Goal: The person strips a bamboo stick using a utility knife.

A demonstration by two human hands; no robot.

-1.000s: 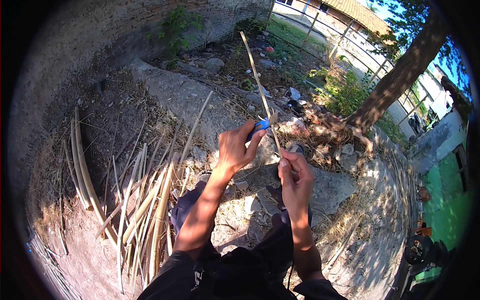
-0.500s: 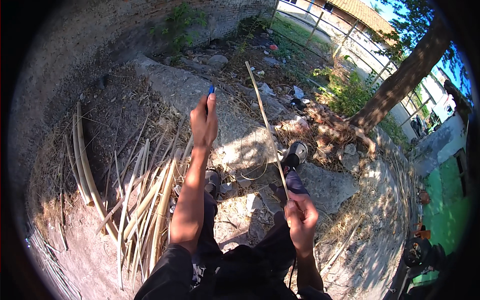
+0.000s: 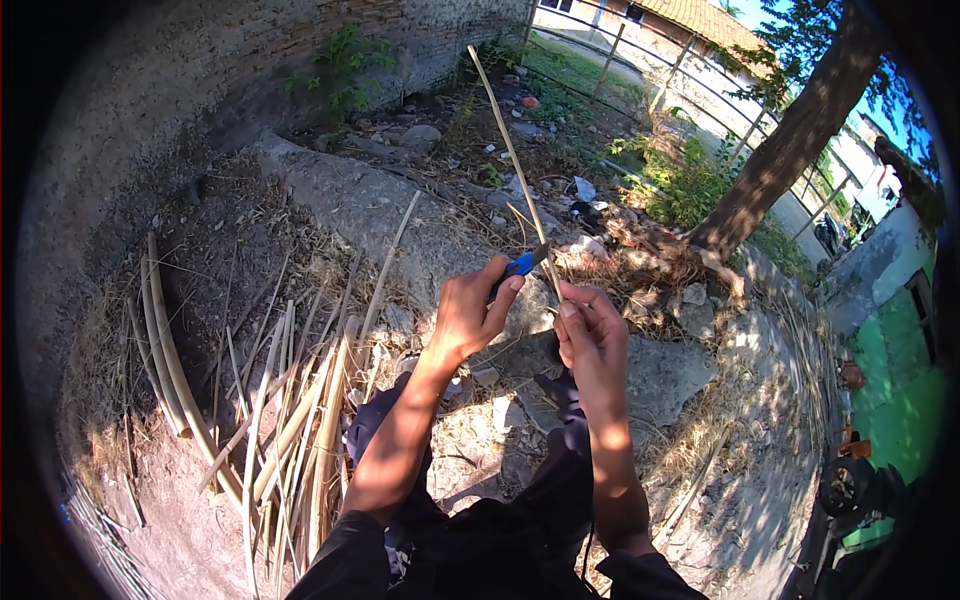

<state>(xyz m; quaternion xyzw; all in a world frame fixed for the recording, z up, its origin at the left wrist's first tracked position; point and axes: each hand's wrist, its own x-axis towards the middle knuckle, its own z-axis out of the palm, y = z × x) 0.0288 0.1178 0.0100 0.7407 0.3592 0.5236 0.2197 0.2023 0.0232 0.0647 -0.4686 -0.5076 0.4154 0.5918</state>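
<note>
Head view: the left hand point(image 3: 470, 315) is clenched around a knife point(image 3: 522, 264) with a blue handle. Its short blade points up and right, toward a thin strip point(image 3: 512, 160) of bamboo. The right hand point(image 3: 592, 335) pinches the strip at its lower end, thumb and fingertips closed on it just below the blade. The strip's long axis runs from that pinch up and to the left, far out over the ground, its free tip high in the picture near the brick wall point(image 3: 300, 50). The blade meets or nearly meets the strip just above the right fingers; whether it touches cannot be told. Both hands are close together, the right one on the strip, the left one beside it with the knife.

Below the hands lie the person's legs in dark trousers, over a flat stone point(image 3: 650, 375) and dry straw. To the left, well apart, a heap of split canes point(image 3: 290, 430) lies on the dirt, most of them lengthwise toward the person. Beyond the hands is a concrete ledge point(image 3: 340, 190), scattered litter and weeds. A tree trunk point(image 3: 790, 150) leans at the upper right, with a fence behind it. Nothing stands between the knife and the strip.
</note>
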